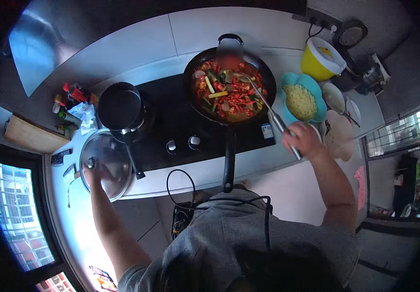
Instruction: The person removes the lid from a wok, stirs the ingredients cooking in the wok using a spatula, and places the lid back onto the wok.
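Observation:
My right hand (303, 139) is closed around the grey handle of a long metal cooking utensil (280, 124). Its far end reaches into the food, so I cannot tell whether it is a spatula or a ladle. That food is a heap of red crayfish (236, 95) with pale sticks and green pieces in a black wok (189, 92) on the hob. On the left, my left hand (91, 174) grips the knob of a glass lid (110, 168), which lies on the counter at its edge.
A black saucepan (120, 107) stands on the hob's left side, handle toward me. Right of the wok are a teal bowl (321, 95) of pale noodle-like food, a white bowl (334, 97) and a yellow bucket (317, 65). Bottles (76, 92) and a cleaver (70, 172) are at left.

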Demonstrator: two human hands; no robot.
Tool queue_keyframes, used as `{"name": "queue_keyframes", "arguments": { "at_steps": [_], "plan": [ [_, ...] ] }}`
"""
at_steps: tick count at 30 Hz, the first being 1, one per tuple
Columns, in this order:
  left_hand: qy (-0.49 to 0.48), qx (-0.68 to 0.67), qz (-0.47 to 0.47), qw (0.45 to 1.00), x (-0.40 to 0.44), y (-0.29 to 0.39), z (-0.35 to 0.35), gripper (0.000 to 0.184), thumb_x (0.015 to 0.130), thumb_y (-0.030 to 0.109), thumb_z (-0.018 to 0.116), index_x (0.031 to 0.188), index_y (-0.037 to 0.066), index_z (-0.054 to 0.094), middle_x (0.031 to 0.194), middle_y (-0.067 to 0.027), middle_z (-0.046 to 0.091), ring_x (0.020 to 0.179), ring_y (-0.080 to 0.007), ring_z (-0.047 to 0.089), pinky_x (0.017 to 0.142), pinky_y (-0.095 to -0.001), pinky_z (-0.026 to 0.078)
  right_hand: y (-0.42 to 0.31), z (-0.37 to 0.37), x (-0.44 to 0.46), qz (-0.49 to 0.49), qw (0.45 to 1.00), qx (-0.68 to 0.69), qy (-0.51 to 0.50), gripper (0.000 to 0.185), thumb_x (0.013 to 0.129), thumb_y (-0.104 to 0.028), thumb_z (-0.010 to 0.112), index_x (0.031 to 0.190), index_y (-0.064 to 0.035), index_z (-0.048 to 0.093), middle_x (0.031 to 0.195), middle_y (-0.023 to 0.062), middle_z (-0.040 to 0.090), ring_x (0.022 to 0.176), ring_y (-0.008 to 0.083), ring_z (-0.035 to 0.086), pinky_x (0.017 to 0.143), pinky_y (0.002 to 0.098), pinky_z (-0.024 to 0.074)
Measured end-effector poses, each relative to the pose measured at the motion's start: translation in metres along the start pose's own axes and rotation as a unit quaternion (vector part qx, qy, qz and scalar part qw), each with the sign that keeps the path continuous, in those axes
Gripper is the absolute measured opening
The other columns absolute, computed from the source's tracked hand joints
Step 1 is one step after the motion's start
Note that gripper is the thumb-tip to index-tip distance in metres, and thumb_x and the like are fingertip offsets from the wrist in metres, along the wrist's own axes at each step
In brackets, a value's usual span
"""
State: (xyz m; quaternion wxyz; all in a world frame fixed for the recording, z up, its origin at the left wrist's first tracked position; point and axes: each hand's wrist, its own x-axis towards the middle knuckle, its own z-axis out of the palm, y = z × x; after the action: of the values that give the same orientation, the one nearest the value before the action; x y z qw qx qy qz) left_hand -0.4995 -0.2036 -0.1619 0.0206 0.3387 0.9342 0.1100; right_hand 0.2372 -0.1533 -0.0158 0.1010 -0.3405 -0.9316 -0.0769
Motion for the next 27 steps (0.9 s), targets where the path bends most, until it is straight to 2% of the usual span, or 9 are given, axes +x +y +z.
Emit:
{"name": "queue_keyframes", "arguments": {
  "at_steps": [3,5,7,9,13,16,20,23,27],
  "plan": [
    [0.118,-0.059,0.044,0.99,0.007,-0.022,0.011,0.063,0.077,0.044,0.061,0.116,-0.003,0.048,0.113,-0.0272,0.052,0.106,-0.0406,0.051,0.088,-0.0452,0.042,0.013,-0.027,0.022,0.041,0.991,0.111,0.062,0.027,0.069,-0.012,0.067,0.095,-0.0104,0.059,0.088,0.0073,0.058,0.074,0.0271,0.059,0.063,0.0384,0.0474],
    [0.142,-0.075,0.055,0.985,-0.007,-0.017,0.004,0.059,0.078,0.04,0.062,0.116,-0.003,0.048,0.114,-0.0267,0.052,0.106,-0.0403,0.051,0.088,-0.0447,0.041,0.03,-0.037,0.037,0.08,0.933,0.188,0.297,0.018,0.076,-0.012,0.064,0.092,-0.0066,0.059,0.082,0.0077,0.06,0.076,0.0228,0.059,0.063,0.0349,0.0471],
    [0.188,-0.104,0.082,0.973,-0.029,-0.007,-0.013,0.053,0.078,0.031,0.064,0.117,-0.002,0.049,0.116,-0.0258,0.051,0.107,-0.0397,0.05,0.089,-0.0436,0.04,0.058,-0.045,0.042,0.171,0.907,0.194,0.332,0.018,0.081,-0.017,0.063,0.091,-0.0035,0.058,0.079,0.0075,0.061,0.071,0.0166,0.059,0.061,0.0302,0.0465],
    [0.218,-0.125,0.119,0.961,-0.068,0.019,-0.034,0.05,0.079,0.027,0.064,0.116,-0.002,0.049,0.115,-0.0242,0.052,0.105,-0.0385,0.051,0.088,-0.0429,0.041,0.075,-0.066,0.048,0.395,0.826,0.284,0.285,0.02,0.081,-0.02,0.064,0.088,-0.0023,0.059,0.077,0.0064,0.06,0.064,0.0118,0.058,0.057,0.0268,0.0458],
    [0.251,-0.267,0.244,0.898,-0.164,0.081,-0.031,0.034,0.081,0.006,0.061,0.113,-0.001,0.05,0.108,-0.0158,0.056,0.097,-0.0278,0.055,0.084,-0.0372,0.043,0.102,-0.096,0.071,0.381,0.781,0.354,0.345,0.019,0.082,-0.022,0.062,0.085,-0.0037,0.059,0.069,0.0027,0.058,0.057,0.0087,0.056,0.052,0.0252,0.0442],
    [0.057,-0.384,0.316,0.866,-0.255,0.162,-0.035,0.03,0.078,-0.005,0.059,0.107,0.003,0.053,0.1,-0.0084,0.057,0.093,-0.0186,0.055,0.08,-0.0302,0.044,0.117,-0.112,0.089,0.353,0.862,0.274,0.24,0.023,0.083,-0.026,0.059,0.083,-0.0031,0.059,0.062,0.0061,0.058,0.055,0.0151,0.058,0.052,0.0309,0.0454],
    [-0.204,-0.396,0.318,0.837,-0.336,0.25,-0.034,0.046,0.076,0.009,0.068,0.117,0.003,0.046,0.103,-0.0123,0.057,0.099,-0.0222,0.053,0.084,-0.0315,0.043,0.129,-0.114,0.123,0.294,0.927,0.185,0.142,0.017,0.081,-0.023,0.063,0.086,-0.0072,0.059,0.058,0.0034,0.054,0.049,0.0096,0.051,0.046,0.0264,0.0423],
    [-0.173,-0.404,0.329,0.836,-0.368,0.274,0.009,0.051,0.078,0.016,0.068,0.121,0.004,0.043,0.093,-0.0137,0.058,0.095,-0.0229,0.056,0.081,-0.0327,0.044,0.129,-0.113,0.155,0.31,0.934,0.135,0.118,0.019,0.079,-0.025,0.063,0.081,-0.007,0.059,0.055,0.0035,0.054,0.048,0.0115,0.053,0.045,0.0276,0.0429],
    [-0.308,-0.451,0.189,0.816,-0.379,0.289,0.02,0.046,0.082,0.022,0.064,0.117,0.003,0.043,0.082,-0.0127,0.058,0.08,-0.0211,0.059,0.069,-0.0322,0.048,0.132,-0.107,0.173,0.305,0.94,0.085,0.13,0.03,0.076,-0.033,0.061,0.075,-0.0031,0.06,0.061,0.012,0.059,0.055,0.0235,0.059,0.054,0.0342,0.0467]
  ]
}}
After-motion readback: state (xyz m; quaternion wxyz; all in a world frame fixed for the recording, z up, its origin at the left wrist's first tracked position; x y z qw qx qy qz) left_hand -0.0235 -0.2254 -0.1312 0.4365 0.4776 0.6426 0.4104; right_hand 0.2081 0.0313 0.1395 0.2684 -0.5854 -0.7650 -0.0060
